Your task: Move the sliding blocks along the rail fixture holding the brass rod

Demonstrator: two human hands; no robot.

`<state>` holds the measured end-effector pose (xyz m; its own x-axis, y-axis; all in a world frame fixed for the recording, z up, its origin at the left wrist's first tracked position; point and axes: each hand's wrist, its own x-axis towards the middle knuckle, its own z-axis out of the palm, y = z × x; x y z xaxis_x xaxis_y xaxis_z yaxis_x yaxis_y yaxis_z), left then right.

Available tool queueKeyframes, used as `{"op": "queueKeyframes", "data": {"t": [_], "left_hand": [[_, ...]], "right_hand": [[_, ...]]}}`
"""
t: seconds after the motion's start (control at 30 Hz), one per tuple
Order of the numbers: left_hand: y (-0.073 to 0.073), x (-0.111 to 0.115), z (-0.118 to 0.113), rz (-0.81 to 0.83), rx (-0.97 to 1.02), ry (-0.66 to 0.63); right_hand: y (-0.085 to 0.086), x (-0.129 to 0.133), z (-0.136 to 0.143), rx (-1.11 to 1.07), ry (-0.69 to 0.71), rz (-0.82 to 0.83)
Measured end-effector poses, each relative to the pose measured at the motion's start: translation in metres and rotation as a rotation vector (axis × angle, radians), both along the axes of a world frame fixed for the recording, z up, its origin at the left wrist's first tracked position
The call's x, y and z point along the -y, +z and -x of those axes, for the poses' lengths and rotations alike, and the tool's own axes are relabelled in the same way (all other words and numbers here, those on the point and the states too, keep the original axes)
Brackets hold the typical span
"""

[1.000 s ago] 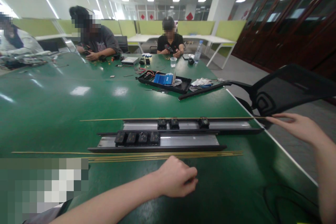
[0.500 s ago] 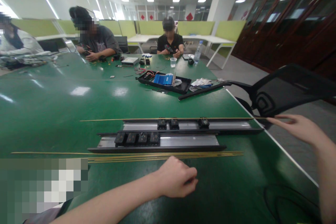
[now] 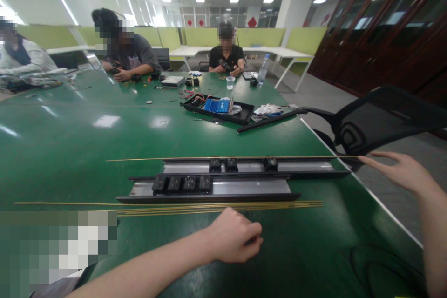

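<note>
My left hand point(image 3: 236, 235) rests closed on the green table, just in front of a bundle of thin brass rods point(image 3: 174, 208); whether it holds anything is hidden. At the right, my right hand point(image 3: 398, 170) has its fingers apart, a fingertip at the end of a single long rod point(image 3: 188, 158). That rod lies along the back edge of the rear metal channel point(image 3: 300, 167), which carries three black blocks point(image 3: 231, 164). The front channel point(image 3: 251, 187) has several black blocks point(image 3: 189, 184) side by side at its left.
A black tray point(image 3: 242, 112) with a blue item stands farther back, beside white gloves point(image 3: 267, 111) and a black strip point(image 3: 268, 121). A mesh chair point(image 3: 384, 116) is at the right edge. Three people sit across the table. A black cable point(image 3: 366, 260) lies front right.
My right hand has shifted slightly, its fingers spread a little more. My left hand and the channels have stayed in place.
</note>
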<state>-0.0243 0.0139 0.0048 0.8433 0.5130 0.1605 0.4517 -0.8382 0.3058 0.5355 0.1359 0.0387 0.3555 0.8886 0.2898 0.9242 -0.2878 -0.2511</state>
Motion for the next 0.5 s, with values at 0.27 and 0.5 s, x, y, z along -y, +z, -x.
{"op": "queueKeyframes", "data": {"t": [0.27, 0.5], "left_hand": [[-0.0015, -0.0002, 0.0001, 0.0, 0.004, -0.008], [-0.0021, -0.0002, -0.0004, 0.011, 0.006, -0.006]], "right_hand": [[0.0016, 0.004, 0.007, -0.163, -0.072, 0.024], [-0.0015, 0.0079, 0.0111, -0.162, -0.038, -0.074]]}}
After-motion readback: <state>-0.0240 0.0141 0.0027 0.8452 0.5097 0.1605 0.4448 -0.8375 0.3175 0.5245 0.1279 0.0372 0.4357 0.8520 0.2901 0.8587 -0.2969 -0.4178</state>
